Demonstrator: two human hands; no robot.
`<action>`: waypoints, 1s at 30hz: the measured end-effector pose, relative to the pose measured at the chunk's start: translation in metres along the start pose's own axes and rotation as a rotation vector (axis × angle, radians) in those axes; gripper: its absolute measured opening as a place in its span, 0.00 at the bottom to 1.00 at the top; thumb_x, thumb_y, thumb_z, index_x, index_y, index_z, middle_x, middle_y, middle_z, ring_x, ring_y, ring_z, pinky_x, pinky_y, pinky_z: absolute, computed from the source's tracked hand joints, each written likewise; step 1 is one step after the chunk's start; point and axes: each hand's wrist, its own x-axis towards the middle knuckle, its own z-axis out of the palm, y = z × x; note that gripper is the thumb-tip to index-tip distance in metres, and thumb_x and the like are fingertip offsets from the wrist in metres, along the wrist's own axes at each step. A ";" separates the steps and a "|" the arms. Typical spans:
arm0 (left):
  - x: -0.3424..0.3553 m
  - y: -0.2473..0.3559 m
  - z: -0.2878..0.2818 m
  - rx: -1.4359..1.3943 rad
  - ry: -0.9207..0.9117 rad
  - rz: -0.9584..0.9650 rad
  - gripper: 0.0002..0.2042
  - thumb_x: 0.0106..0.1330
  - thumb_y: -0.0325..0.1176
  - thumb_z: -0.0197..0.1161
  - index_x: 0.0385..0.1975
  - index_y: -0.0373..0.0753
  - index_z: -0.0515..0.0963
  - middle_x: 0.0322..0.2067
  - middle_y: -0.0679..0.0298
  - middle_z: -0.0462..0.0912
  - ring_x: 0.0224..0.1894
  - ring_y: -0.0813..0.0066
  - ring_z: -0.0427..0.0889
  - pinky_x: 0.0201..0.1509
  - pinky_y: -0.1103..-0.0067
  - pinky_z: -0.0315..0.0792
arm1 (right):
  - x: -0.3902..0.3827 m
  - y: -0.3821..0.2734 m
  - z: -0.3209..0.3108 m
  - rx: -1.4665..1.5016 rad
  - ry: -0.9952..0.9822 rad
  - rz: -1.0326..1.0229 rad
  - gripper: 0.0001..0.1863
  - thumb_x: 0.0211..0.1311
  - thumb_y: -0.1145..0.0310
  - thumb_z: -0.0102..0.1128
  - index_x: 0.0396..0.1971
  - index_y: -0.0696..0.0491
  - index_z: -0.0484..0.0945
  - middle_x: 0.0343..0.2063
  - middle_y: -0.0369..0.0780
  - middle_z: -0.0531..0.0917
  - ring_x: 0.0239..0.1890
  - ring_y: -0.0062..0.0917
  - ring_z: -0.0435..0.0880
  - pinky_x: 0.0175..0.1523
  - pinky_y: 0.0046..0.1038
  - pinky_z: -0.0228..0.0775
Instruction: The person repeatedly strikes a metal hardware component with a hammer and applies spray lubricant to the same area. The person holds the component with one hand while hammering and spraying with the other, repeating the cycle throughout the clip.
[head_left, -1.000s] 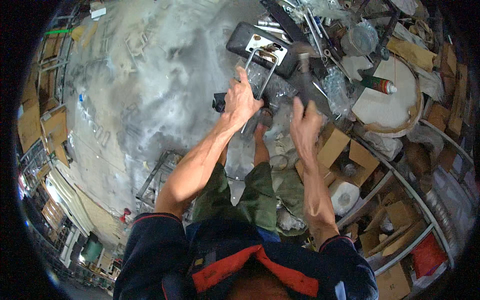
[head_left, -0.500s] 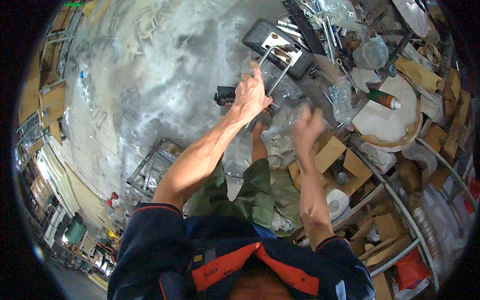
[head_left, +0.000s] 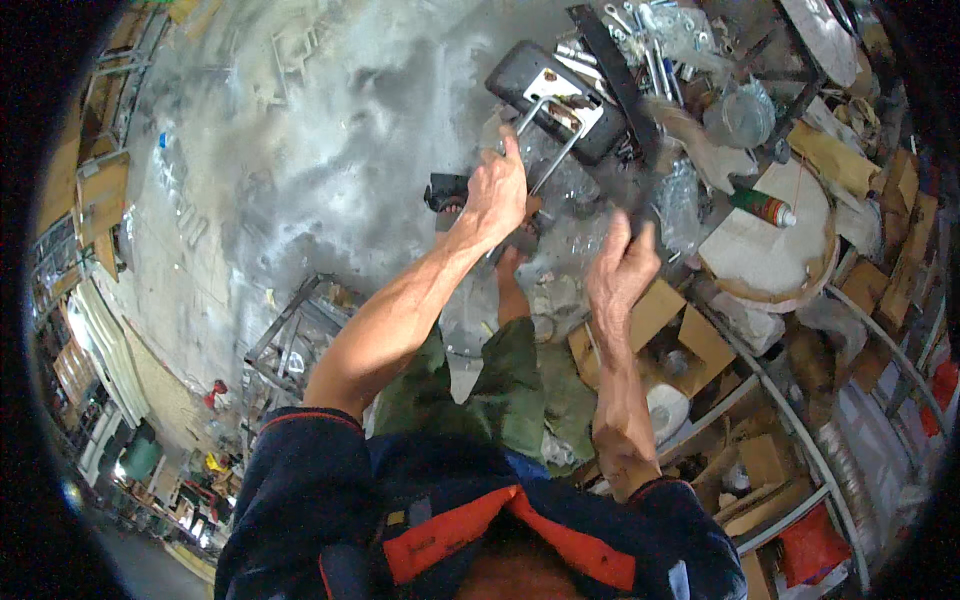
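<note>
My left hand (head_left: pixel 497 190) is closed on a bent U-shaped metal bar (head_left: pixel 566 152), whose bend lies over a white plate (head_left: pixel 586 123) on a black, rounded rectangular piece (head_left: pixel 516 72) on the floor. My right hand (head_left: pixel 625 260), to the right of it, is closed on a dark, motion-blurred tool (head_left: pixel 641 180) pointing up, perhaps a hammer; its head cannot be made out. My sandalled foot is partly hidden below the bar, and a dark object (head_left: pixel 445 188) lies left of my left hand.
Wrenches (head_left: pixel 662 70), a long dark flat bar, a clear tub (head_left: pixel 742 118) and a spray can (head_left: pixel 760 205) crowd the upper right. A round board (head_left: pixel 762 258), open cardboard boxes (head_left: pixel 700 350) and metal rails lie right. A metal frame (head_left: pixel 268 352) sits lower left on concrete.
The view has shifted, putting the floor items and my left hand slightly higher and rightward. My right hand and its blurred tool have moved between frames; my left hand keeps hold of the bar.
</note>
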 end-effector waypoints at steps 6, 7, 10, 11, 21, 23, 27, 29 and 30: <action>-0.013 0.016 -0.002 -0.044 -0.064 -0.027 0.62 0.47 0.34 0.83 0.76 0.25 0.41 0.49 0.30 0.77 0.48 0.32 0.84 0.52 0.57 0.83 | 0.012 0.060 0.005 -0.363 -0.180 -0.009 0.20 0.76 0.59 0.60 0.32 0.63 0.75 0.21 0.59 0.80 0.23 0.59 0.80 0.28 0.49 0.68; -0.011 0.013 -0.004 -0.031 -0.045 -0.031 0.62 0.47 0.33 0.83 0.76 0.25 0.41 0.49 0.30 0.77 0.48 0.32 0.84 0.52 0.57 0.83 | 0.018 0.052 0.007 -0.399 -0.194 -0.025 0.20 0.76 0.60 0.60 0.32 0.63 0.75 0.21 0.59 0.80 0.23 0.58 0.80 0.28 0.48 0.68; -0.002 0.008 -0.005 -0.031 -0.048 -0.036 0.63 0.47 0.35 0.83 0.76 0.26 0.40 0.49 0.30 0.77 0.49 0.32 0.84 0.54 0.56 0.82 | 0.003 0.040 0.014 0.067 0.021 0.019 0.20 0.76 0.60 0.60 0.31 0.63 0.75 0.22 0.59 0.80 0.24 0.57 0.81 0.29 0.47 0.70; -0.004 0.007 -0.003 -0.034 -0.056 -0.037 0.63 0.47 0.36 0.84 0.77 0.27 0.40 0.49 0.31 0.77 0.50 0.32 0.84 0.54 0.55 0.82 | -0.004 0.040 0.018 0.213 0.103 0.033 0.20 0.76 0.60 0.59 0.30 0.63 0.75 0.22 0.59 0.80 0.24 0.57 0.81 0.29 0.47 0.70; -0.001 0.017 -0.004 0.015 -0.077 -0.079 0.64 0.47 0.37 0.83 0.77 0.29 0.39 0.50 0.31 0.77 0.50 0.33 0.84 0.56 0.54 0.81 | 0.004 0.049 0.010 -0.058 -0.064 0.031 0.21 0.75 0.59 0.59 0.34 0.66 0.77 0.27 0.62 0.82 0.31 0.59 0.82 0.35 0.49 0.70; -0.006 0.018 0.001 -0.011 -0.065 -0.071 0.62 0.45 0.37 0.83 0.76 0.28 0.43 0.49 0.32 0.78 0.50 0.33 0.84 0.57 0.54 0.80 | 0.009 0.089 0.005 -0.318 -0.241 -0.001 0.19 0.75 0.58 0.60 0.34 0.62 0.79 0.23 0.57 0.82 0.26 0.57 0.82 0.32 0.50 0.70; -0.007 0.014 -0.001 -0.057 0.054 -0.057 0.58 0.41 0.37 0.83 0.74 0.31 0.53 0.50 0.36 0.81 0.55 0.39 0.83 0.62 0.57 0.77 | 0.003 0.096 -0.020 -0.232 -0.060 0.009 0.18 0.74 0.57 0.62 0.36 0.60 0.80 0.22 0.54 0.82 0.24 0.49 0.83 0.31 0.45 0.70; -0.007 0.012 -0.013 -0.095 0.133 -0.037 0.56 0.41 0.36 0.83 0.74 0.33 0.56 0.54 0.38 0.81 0.57 0.42 0.83 0.64 0.59 0.77 | 0.000 0.084 -0.039 -0.096 0.002 0.156 0.18 0.73 0.57 0.63 0.36 0.59 0.81 0.22 0.52 0.82 0.23 0.43 0.83 0.31 0.42 0.71; -0.009 0.015 -0.017 -0.174 0.162 -0.035 0.51 0.41 0.34 0.81 0.71 0.34 0.63 0.58 0.42 0.81 0.61 0.48 0.83 0.66 0.62 0.76 | -0.001 0.092 -0.050 -0.052 0.067 0.147 0.17 0.72 0.58 0.64 0.37 0.59 0.81 0.21 0.49 0.82 0.22 0.36 0.82 0.31 0.39 0.72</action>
